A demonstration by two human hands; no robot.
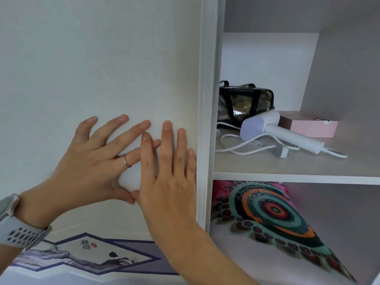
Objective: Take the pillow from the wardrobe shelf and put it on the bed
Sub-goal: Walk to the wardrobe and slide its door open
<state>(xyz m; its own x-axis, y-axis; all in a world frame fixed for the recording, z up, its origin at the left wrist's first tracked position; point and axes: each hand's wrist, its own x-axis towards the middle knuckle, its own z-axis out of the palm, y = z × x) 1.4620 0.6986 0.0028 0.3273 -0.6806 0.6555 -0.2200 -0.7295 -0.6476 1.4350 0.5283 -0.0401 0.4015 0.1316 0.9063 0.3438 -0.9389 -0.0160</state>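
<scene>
Both hands, left hand (92,159) and right hand (168,171), press flat and empty against the wardrobe door (102,68), beside the patterned pillow (267,219) on its shelf (298,178).

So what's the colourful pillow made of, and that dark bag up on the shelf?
The pillow looks like soft printed cloth: matte, with a bright ringed pattern. The bag looks like clear shiny plastic with black trim: it glints and you can see through it.

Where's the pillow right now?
Head view, lower right: the patterned pillow lies on the lower wardrobe shelf, beneath the shelf holding the hair dryer.
</scene>
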